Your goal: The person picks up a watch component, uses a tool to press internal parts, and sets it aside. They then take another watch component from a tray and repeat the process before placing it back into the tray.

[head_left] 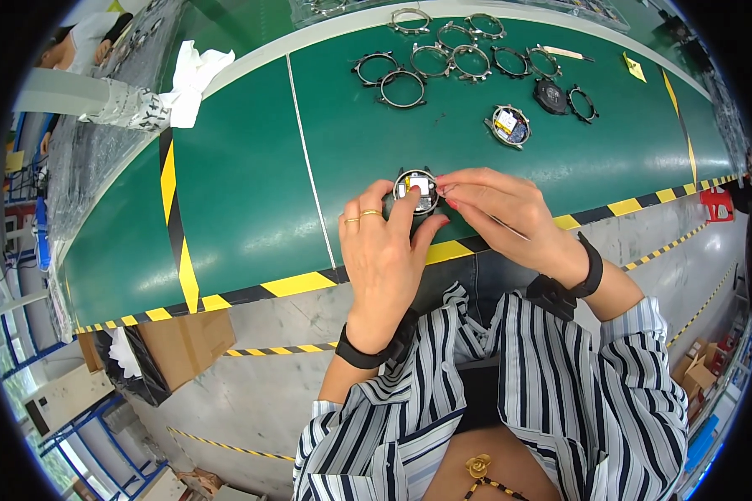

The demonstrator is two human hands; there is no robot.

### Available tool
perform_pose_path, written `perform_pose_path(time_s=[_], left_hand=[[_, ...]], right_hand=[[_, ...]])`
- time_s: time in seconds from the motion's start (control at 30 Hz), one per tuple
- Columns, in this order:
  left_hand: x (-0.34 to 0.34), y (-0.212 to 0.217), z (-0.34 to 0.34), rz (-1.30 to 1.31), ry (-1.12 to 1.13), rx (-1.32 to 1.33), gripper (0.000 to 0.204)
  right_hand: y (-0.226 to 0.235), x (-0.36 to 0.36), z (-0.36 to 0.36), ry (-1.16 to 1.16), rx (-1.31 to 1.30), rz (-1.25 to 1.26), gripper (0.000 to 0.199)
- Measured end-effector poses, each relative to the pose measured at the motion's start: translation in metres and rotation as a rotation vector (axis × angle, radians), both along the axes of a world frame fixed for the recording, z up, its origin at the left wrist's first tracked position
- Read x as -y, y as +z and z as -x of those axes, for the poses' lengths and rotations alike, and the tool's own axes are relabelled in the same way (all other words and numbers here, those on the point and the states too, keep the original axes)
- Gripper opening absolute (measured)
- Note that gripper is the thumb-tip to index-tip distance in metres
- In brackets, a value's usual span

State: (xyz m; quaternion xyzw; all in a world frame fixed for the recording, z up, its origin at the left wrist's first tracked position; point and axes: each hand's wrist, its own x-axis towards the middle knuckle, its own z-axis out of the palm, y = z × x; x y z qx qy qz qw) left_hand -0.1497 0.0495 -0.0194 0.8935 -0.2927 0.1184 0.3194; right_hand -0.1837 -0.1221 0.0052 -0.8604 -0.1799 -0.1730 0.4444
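Note:
An opened round watch case [426,205], with a white battery block and small parts inside, lies near the table's front edge. My left hand [382,250] grips it from the left, with the index fingertip on the white part and the thumb at its lower side. At the case's right rim, my right hand [510,209] is closed in a pinch. A thin silver tool [506,228], probably tweezers, runs back from these fingers under the palm. Its tip by the rim is too small to make out. Another opened watch case [510,127] with a white battery sits farther right.
Several bare watch rings [403,89] are grouped at the far side of the green table [234,200], beside a dark watch back [551,96]. A thin stick [564,53] and a yellow tag [634,67] lie behind. Yellow-black tape [301,284] borders the front edge.

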Motion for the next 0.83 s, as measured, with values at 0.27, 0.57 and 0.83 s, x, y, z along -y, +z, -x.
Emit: perform_pose_path(time_s=[0.27, 0.57, 0.83], left_hand=[[0.0051, -0.0030, -0.0019, 0.026, -0.022, 0.121, 0.035], [0.0070, -0.0054, 0.0009, 0.056, -0.011, 0.054, 0.032], [0.0061, -0.0103, -0.0005, 0.053, -0.034, 0.117, 0.032]], right_hand=[[-0.0011, -0.0026, 0.0003, 0.002, 0.063, 0.052, 0.018], [-0.0014, -0.0009, 0.0028, -0.016, 0.032, 0.034, 0.017], [-0.0058, -0.0027, -0.0007, 0.017, 0.059, 0.017, 0.016]])
